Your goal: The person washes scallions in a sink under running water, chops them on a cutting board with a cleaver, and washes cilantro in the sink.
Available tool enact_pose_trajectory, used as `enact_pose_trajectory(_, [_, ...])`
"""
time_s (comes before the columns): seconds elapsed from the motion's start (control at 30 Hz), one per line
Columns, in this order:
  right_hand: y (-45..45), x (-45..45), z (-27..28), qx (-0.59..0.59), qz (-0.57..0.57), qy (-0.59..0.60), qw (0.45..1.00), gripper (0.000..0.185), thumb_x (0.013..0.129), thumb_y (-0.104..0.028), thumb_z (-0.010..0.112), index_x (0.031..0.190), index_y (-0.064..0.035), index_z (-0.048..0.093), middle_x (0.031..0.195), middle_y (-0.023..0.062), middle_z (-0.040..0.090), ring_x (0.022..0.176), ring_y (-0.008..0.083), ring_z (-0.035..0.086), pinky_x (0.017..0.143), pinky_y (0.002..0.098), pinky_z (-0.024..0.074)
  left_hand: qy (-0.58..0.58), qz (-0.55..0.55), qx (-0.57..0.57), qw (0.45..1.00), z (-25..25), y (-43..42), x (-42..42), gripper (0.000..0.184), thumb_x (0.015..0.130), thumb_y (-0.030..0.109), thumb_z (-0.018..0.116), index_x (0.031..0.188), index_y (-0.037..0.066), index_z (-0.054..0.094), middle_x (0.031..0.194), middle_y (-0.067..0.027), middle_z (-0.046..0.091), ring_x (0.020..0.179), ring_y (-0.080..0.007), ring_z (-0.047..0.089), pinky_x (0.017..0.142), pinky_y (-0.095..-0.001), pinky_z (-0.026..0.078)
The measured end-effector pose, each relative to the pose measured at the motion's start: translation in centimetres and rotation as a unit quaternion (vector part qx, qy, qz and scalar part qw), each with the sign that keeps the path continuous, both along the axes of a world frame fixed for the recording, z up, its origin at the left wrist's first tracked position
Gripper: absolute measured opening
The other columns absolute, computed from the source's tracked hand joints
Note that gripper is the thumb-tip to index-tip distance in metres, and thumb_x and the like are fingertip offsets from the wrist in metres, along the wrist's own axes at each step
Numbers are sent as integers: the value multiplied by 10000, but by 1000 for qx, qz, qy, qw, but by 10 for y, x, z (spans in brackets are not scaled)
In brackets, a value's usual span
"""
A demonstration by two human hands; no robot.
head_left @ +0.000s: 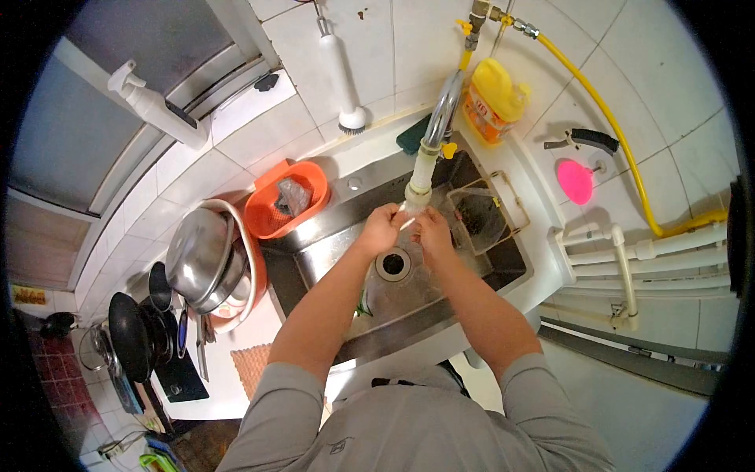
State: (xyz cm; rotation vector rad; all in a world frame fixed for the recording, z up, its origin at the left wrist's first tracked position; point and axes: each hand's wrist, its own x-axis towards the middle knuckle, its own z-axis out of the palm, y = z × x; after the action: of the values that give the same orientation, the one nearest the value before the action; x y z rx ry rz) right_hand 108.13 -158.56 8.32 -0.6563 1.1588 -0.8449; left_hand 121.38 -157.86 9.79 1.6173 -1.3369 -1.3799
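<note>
Under the faucet's spout, my left hand and my right hand meet over the sink. Both hands have their fingers closed on a small, thin white piece; its kind is too small to make out. The left fingers pinch it from one side, and the right fingers curl beside it. Below my wrists is the round drain. Something green and leafy lies in the basin, partly behind my left forearm.
A strainer basket hangs in the sink's right corner. Left of the sink are an orange basket, stacked metal bowls and black pans. A yellow detergent jug stands behind the faucet. A yellow hose runs along the right wall.
</note>
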Motion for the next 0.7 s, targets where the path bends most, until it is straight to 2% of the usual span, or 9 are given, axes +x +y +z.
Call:
enact_pose_trajectory(0.03, [-2, -5, -3, -2, 21, 12, 1000, 243, 915, -236, 524, 1054, -38, 539, 868, 34, 587, 736, 133, 568, 657, 281, 469, -44, 9, 18, 999, 10, -1, 0, 284, 939, 242, 503, 917, -20, 613, 735, -68, 608, 714, -127, 571, 607, -297, 446])
enact_pose_trajectory(0.13, [-6, -13, -10, -13, 56, -3, 998, 194, 910, -218, 545, 967, -36, 577, 804, 25, 579, 682, 110, 546, 622, 266, 458, -159, 12, -47, 986, -3, -4, -2, 352, 945, 279, 481, 899, -47, 605, 721, -106, 611, 704, -159, 586, 630, -321, 454])
enact_pose_trajectory(0.23, [-1, -7, 8, -22, 72, -39, 996, 180, 905, -208, 563, 899, -31, 593, 751, 20, 567, 637, 105, 529, 586, 249, 448, -211, 37, -42, 976, -7, -6, -5, 395, 952, 311, 452, 874, -45, 602, 714, -118, 601, 690, -186, 583, 635, -344, 458])
enact_pose_trajectory(0.37, [-1, -10, 18, -2, 79, 12, 997, 163, 911, -190, 564, 914, -29, 588, 742, 15, 559, 613, 105, 515, 568, 236, 441, -47, 30, 28, 998, -38, -8, 0, 347, 961, 314, 432, 895, 21, 606, 691, -60, 568, 612, -150, 526, 561, -296, 427])
enact_pose_trajectory(0.47, [-14, -24, -7, 10, 8, -31, 999, 158, 918, -174, 548, 974, -29, 576, 771, 23, 573, 626, 97, 524, 568, 229, 444, 67, -12, 93, 993, -22, 2, 5, 302, 963, 309, 436, 917, 57, 595, 676, -14, 534, 569, -109, 470, 519, -248, 385])
enact_pose_trajectory(0.53, [-17, -21, -9, 28, 21, -29, 999, 154, 920, -159, 535, 997, -29, 564, 780, 20, 574, 635, 91, 528, 565, 231, 444, 124, -12, 113, 986, -15, 5, 2, 272, 965, 301, 442, 935, 72, 585, 669, 14, 510, 545, -86, 433, 502, -221, 356])
enact_pose_trajectory(0.57, [-18, -21, -9, 37, 27, -27, 999, 153, 922, -152, 529, 1009, -30, 558, 785, 18, 575, 639, 88, 530, 563, 233, 444, 128, -6, 98, 987, -14, 5, 1, 277, 951, 297, 464, 890, 61, 594, 652, 9, 518, 544, -90, 443, 501, -235, 360])
enact_pose_trajectory(0.63, [-16, -18, -10, 46, 9, -116, 992, 143, 923, -152, 523, 996, -34, 556, 780, 11, 573, 638, 86, 531, 558, 233, 441, 136, 7, 66, 989, -14, 4, 1, 300, 924, 289, 508, 799, 37, 614, 618, -1, 533, 541, -96, 462, 498, -263, 369])
enact_pose_trajectory(0.7, [-12, -14, -9, 39, 10, -154, 987, 135, 924, -153, 517, 983, -38, 555, 774, 6, 572, 630, 88, 530, 555, 235, 439, 72, -4, 43, 996, -14, 1, 5, 308, 922, 285, 514, 785, 28, 613, 617, 2, 538, 526, -100, 454, 490, -265, 370])
